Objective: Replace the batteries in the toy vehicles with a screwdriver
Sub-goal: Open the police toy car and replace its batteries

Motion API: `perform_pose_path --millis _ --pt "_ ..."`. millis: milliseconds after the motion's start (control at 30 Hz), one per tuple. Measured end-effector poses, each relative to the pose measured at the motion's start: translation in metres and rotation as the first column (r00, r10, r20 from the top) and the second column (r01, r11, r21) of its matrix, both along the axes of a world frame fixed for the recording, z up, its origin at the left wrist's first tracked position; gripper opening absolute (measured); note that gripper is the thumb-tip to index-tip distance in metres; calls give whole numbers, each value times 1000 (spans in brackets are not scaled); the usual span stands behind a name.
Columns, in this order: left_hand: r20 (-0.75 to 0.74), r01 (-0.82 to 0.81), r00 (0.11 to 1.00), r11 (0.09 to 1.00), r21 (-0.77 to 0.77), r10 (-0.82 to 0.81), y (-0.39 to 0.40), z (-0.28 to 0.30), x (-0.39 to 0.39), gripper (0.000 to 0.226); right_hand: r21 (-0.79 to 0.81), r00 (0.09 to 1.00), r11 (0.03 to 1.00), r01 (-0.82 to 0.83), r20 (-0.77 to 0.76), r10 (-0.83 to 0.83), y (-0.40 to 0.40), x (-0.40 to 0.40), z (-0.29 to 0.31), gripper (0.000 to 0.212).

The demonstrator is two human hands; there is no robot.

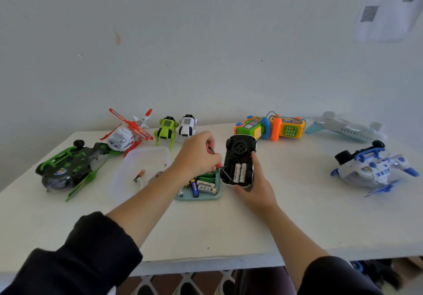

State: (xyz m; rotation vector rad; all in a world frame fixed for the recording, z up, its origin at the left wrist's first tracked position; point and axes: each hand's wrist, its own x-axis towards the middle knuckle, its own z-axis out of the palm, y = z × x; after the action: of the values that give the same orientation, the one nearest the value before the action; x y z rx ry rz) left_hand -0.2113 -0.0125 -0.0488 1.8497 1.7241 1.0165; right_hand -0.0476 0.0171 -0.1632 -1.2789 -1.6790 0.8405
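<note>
The toy car [239, 159] lies upside down on the white surface [297, 214], near its middle, with the wheels up and the battery compartment uncovered. Two white batteries [239, 173] sit side by side in the compartment.

The right hand [256, 186] holds the toy car from the near end. Its fingers are curled around the car body, with one finger extended up along the right side of the chassis.

The left hand [198, 156] grips the screwdriver [218, 168] by its red handle, with the fingers closed around it. The metal shaft slants down and to the right, and its tip is at the left edge of the battery compartment.

A teal tray [199, 197] lies just left of the toy car and holds loose batteries [206, 186] in white, blue and green. A clear plastic container [142, 168] stands further left, partly hidden by the left forearm.

Other toys line the rear and sides of the surface:
- green and black helicopter [68, 171], far left;
- red and white helicopter [128, 132];
- green vehicle [166, 128] and white vehicle [188, 125], side by side;
- toy telephone [271, 128];
- white airplane [348, 128];
- blue and white helicopter [373, 168], upside down at far right.
</note>
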Motion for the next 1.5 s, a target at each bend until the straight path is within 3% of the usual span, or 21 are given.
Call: perform_pose_path --millis 100,200,300,400,700,867,1000,1133,1267,1400,1500 --pt "-56 12 998 997 -75 -16 -4 -2 -7 23 -1 1000 1000 -2 -12 2 2 1 -2 97" --pt "-170 46 981 957 -287 -98 -8 0 -13 10 10 1000 1000 -6 -23 7 2 0 -4 97" --pt "-270 78 942 910 -407 -201 -11 1 -12 19 25 1000 1000 8 13 -8 3 1 -4 96" --pt "-365 82 899 911 -404 -243 -12 0 -6 21 32 999 999 9 38 -10 3 2 -4 97" --pt "-443 22 880 948 -317 -168 -37 -42 13 10 24 1000 1000 -1 0 1 4 4 -5 97" --pt "-397 14 907 954 -301 -139 -60 -80 27 16 28 1000 1000 7 19 -7 5 3 -6 96" --pt "-385 -52 921 954 -294 -69 -56 -75 21 22 41 998 999 4 55 -6 2 4 -4 93" --pt "-262 -149 959 977 -152 105 -39 -59 15 4 22 999 1000 -1 33 0 1 4 -2 97" --pt "-53 -197 980 976 -93 193 -11 -56 30 23 -3 1000 1000 6 -5 -6 1 4 1 96" --pt "-86 -177 982 977 -120 167 8 -66 48 47 2 1000 1000 14 -3 -14 1 5 -1 96" --pt "-99 -201 977 973 -114 190 11 -68 54 43 8 1000 1000 6 13 -7 2 5 -1 96"
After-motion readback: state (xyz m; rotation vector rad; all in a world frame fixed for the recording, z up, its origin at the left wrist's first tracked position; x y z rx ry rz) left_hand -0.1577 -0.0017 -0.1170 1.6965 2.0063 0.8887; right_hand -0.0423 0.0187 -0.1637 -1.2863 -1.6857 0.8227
